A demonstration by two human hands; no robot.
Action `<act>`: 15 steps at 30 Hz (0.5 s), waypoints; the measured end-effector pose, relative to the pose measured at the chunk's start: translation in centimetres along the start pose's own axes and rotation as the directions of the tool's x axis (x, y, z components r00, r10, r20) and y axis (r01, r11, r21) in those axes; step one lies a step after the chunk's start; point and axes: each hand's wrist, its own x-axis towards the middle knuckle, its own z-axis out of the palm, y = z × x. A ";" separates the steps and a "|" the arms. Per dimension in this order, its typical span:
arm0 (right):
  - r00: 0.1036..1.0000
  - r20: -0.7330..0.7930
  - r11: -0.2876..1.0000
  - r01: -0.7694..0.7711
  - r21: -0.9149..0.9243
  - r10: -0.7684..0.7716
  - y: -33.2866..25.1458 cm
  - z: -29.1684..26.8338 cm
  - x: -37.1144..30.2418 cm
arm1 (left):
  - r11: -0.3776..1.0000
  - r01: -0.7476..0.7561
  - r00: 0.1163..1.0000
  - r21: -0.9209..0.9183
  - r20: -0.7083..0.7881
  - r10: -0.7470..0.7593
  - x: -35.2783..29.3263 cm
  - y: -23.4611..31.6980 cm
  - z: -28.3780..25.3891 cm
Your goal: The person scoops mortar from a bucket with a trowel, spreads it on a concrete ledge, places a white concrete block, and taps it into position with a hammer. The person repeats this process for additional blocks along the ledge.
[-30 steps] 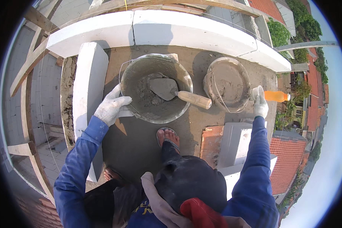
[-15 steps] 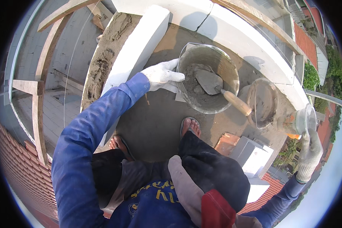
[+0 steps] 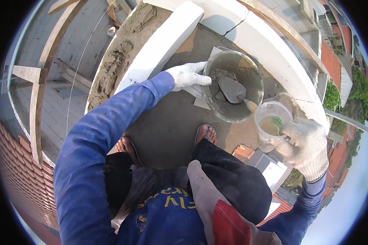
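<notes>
My left hand (image 3: 189,76), in a white knit glove, grips the left rim of a grey mortar bucket (image 3: 255,67). Inside the bucket lies wet grey mortar (image 3: 220,96), with a trowel (image 3: 233,89) resting on it. The trowel's wooden handle sticks out over the near right rim, its end hidden behind a clear plastic cup (image 3: 261,134). That cup, with some cloudy liquid in it, is held upright in my gloved right hand (image 3: 304,147), just right of the bucket.
A second round container (image 3: 288,100) stands partly hidden behind the cup. White blocks (image 3: 270,49) form low walls ahead and at left (image 3: 163,45); wet mortar (image 3: 114,57) covers a ledge beside them. Wooden beams (image 3: 49,53) and a taut string stand left. Roofs lie far below.
My right hand has brought the cup inward from the far right to beside the bucket. My left hand stays on the bucket's rim. The view has shifted slightly.
</notes>
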 end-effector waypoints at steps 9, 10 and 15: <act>0.999 0.022 0.999 0.038 -0.036 -0.037 0.1 1.7 0.7 | 1.000 0.016 1.000 0.023 0.003 -0.016 0.2 -0.2 -0.1; 0.999 0.020 0.998 0.043 -0.044 -0.042 0.1 1.7 0.8 | 0.999 0.018 1.000 0.026 0.002 -0.018 0.3 -0.1 -0.1; 0.999 0.037 1.000 0.025 -0.018 -0.024 0.4 2.2 0.9 | 0.999 0.012 1.000 0.030 -0.019 -0.012 0.0 -0.1 0.1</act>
